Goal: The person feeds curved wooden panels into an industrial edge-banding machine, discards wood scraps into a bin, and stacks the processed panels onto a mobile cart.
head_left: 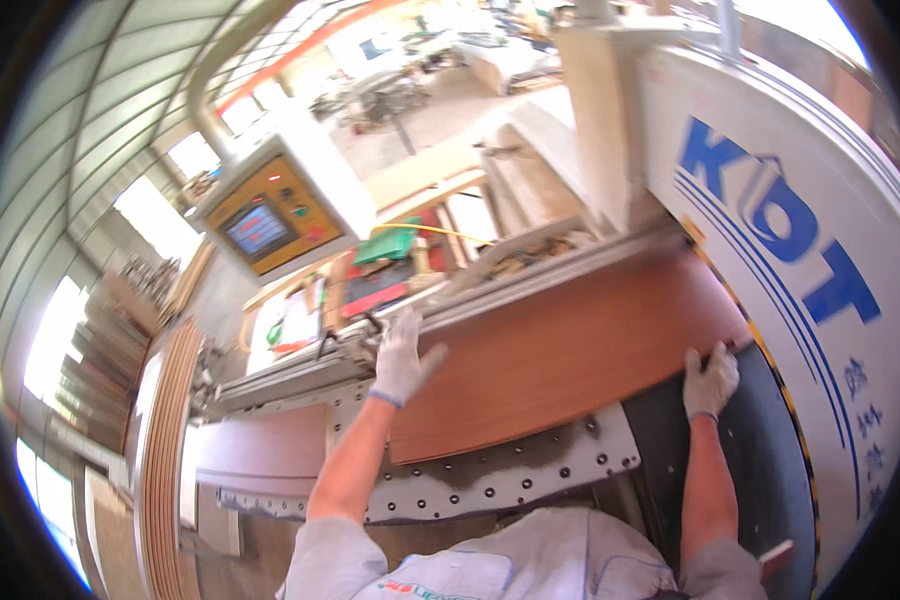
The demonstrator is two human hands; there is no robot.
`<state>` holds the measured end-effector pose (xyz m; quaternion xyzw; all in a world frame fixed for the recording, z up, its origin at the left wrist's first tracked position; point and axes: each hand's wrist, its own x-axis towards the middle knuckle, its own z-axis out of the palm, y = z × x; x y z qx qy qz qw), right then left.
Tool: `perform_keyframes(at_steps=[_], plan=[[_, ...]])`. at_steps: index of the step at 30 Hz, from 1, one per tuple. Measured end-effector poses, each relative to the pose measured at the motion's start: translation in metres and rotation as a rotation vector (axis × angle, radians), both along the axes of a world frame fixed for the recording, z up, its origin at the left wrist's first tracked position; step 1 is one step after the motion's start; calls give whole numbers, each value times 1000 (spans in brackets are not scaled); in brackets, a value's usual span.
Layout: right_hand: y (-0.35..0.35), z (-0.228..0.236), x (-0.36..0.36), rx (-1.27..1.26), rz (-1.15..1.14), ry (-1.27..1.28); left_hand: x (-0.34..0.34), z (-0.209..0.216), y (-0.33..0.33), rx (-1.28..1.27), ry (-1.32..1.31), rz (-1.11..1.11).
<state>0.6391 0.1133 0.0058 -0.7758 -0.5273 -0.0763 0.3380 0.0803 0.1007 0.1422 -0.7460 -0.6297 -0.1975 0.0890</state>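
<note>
Reddish-brown wood panel (570, 350) lies flat on the perforated metal bench (490, 480) of a large white machine (770, 200), its far long edge against the machine's grey guide rail (530, 275). The left hand (402, 355), in a white glove, rests open on the panel's far left corner, fingers spread and thumb out to the side, so its grip is released, pressing rather than clasping. The right hand (710, 380), also gloved, sits at the panel's right near corner with fingers curled over the edge; it seems to be grasping the board, though the view is too small to be sure. Both forearms reach straight forward, bare below grey sleeves. An orange control screen (270, 220) hangs beyond the left hand.
</note>
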Motion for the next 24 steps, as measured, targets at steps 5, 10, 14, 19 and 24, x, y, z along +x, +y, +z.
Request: perform_keyframes(at_steps=[5,10,14,19,24], plan=[[2,-40,-6,-117,-33,-76,-105,90,58,178,2,501],[4,-41,11,-120,-33,-120,-132,147,123,132,37,590],[6,-9,2,7,53,-94,-129,168,139,-78,134,649],[15,-32,-4,-151,-19,-65,-70,109,98,207,135,286],[8,-19,-5,-209,66,2,64,-39,-54,-503,189,-434]])
